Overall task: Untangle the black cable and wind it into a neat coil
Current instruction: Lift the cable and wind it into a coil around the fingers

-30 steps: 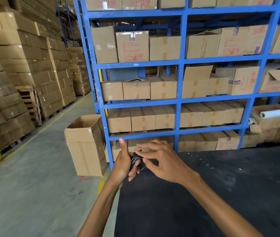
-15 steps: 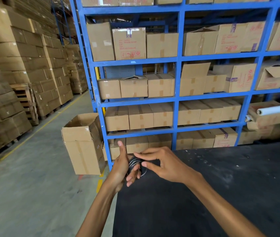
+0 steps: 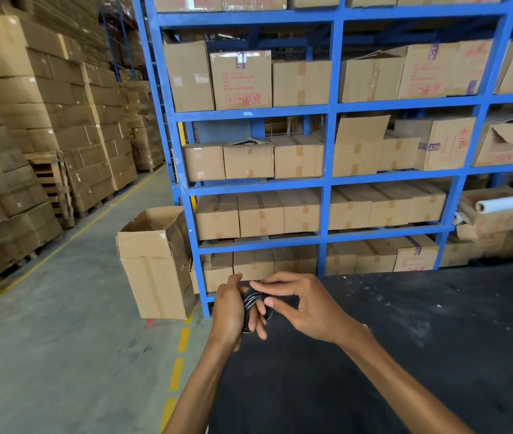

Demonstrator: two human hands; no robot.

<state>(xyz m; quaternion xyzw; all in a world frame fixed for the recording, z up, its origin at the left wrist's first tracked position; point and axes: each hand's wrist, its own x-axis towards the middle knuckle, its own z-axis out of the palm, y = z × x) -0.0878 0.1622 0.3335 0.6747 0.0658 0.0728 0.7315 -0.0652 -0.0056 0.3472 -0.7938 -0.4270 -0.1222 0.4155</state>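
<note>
The black cable [image 3: 251, 300] is wound in several loops around the fingers of my left hand [image 3: 229, 311], which is closed on the bundle above the far left corner of the black table [image 3: 405, 339]. My right hand [image 3: 305, 306] is beside it on the right, thumb and forefinger pinching the cable at the outer loops. Most of the coil is hidden between the two hands, and no loose end is visible.
A blue rack [image 3: 327, 183] full of cardboard boxes stands just behind the table. An open carton [image 3: 155, 261] sits on the concrete floor to the left. Stacked boxes on pallets [image 3: 29, 136] line the far left aisle. A white roll [image 3: 512, 202] lies on boxes at right.
Both hands stay together on the coil; the right fingers have shifted around the loops, and my left thumb has folded down from pointing up. The view tilted slightly.
</note>
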